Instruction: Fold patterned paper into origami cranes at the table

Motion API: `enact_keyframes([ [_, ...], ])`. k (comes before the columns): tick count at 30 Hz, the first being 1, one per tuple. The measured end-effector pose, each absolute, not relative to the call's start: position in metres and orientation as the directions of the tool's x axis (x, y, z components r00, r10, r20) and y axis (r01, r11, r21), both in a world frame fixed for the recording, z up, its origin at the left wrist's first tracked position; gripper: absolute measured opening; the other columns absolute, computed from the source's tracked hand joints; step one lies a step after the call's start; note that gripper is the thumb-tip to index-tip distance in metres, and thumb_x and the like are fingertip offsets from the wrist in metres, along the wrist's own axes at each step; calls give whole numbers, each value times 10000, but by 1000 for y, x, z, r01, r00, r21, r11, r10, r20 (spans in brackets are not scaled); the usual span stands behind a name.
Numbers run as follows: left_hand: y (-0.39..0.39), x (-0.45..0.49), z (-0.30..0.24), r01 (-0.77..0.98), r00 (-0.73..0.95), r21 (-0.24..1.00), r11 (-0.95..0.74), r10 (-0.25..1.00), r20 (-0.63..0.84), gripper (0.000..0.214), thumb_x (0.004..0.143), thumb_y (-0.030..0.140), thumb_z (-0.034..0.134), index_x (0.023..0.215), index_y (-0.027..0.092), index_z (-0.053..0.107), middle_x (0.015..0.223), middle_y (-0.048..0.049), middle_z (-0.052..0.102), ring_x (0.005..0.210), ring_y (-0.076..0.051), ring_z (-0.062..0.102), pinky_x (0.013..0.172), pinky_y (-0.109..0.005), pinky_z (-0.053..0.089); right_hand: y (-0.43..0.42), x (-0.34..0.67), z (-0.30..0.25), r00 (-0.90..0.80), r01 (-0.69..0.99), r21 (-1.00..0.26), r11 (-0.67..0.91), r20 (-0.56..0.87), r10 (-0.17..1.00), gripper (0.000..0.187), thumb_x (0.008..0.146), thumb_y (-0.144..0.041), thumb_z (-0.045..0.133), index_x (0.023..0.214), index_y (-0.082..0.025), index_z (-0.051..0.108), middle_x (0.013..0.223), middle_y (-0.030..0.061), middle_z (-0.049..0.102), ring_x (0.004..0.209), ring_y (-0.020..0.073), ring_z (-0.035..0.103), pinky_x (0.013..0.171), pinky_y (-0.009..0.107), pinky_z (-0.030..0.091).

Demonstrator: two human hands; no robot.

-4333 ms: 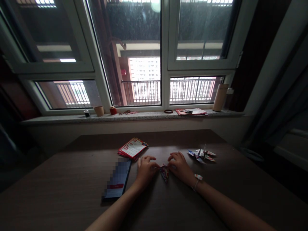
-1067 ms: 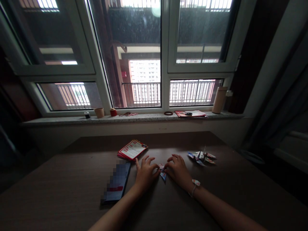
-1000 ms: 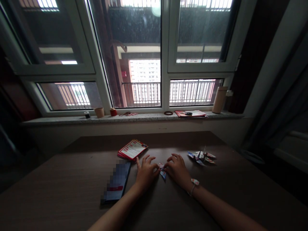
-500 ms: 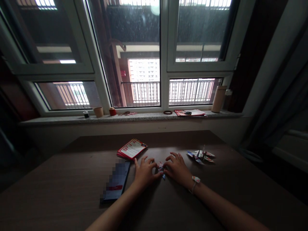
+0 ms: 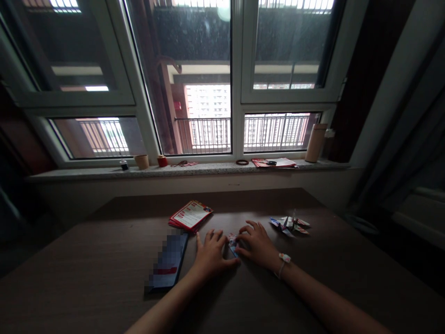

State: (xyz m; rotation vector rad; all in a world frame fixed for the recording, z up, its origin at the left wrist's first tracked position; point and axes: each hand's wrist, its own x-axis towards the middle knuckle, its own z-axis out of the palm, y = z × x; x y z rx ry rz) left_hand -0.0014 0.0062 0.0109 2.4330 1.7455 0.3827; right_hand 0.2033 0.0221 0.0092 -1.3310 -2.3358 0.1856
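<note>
On the dark table a small folded piece of patterned paper lies between my two hands, partly covered by fingers. My right hand is on its right side, with thumb and forefinger closed on that edge and a bracelet at the wrist. My left hand rests to the left with its fingers spread and the thumb stretched out below the paper. Its fingertips are close to the paper's left edge; contact is hard to make out. To the right stand several folded paper figures that look like cranes.
A stack of red-bordered printed sheets lies behind my left hand. Beside my left forearm is a dark phone-like device, partly pixelated. The windowsill holds a paper cup, a red-bodied jar, scissors on papers and a tall bottle.
My left hand has drawn slightly down and its thumb has come away from the paper. More of the paper's blue lower part shows. My right hand has barely moved.
</note>
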Motion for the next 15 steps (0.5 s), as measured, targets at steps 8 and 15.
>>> enact_keyframes([
  [8,9,-10,19,903,320,287,-318,947,42,610,665,677,663,1197,385,605,1503,-26,420,1417,-388,246,1070,-757,30,22,207,12,-470,780,-320,538,267,841,410,772,-508,693,1133,-318,649,1266,30,584,1368,308,299,1145,542,145],
  [15,10,-13,14,913,289,287,-288,957,42,597,679,668,665,1214,412,600,1509,-52,409,1424,-376,240,1073,-742,31,22,208,12,-485,762,-346,547,254,837,487,724,-557,718,1136,-310,637,1274,38,575,1371,321,293,1145,555,125],
])
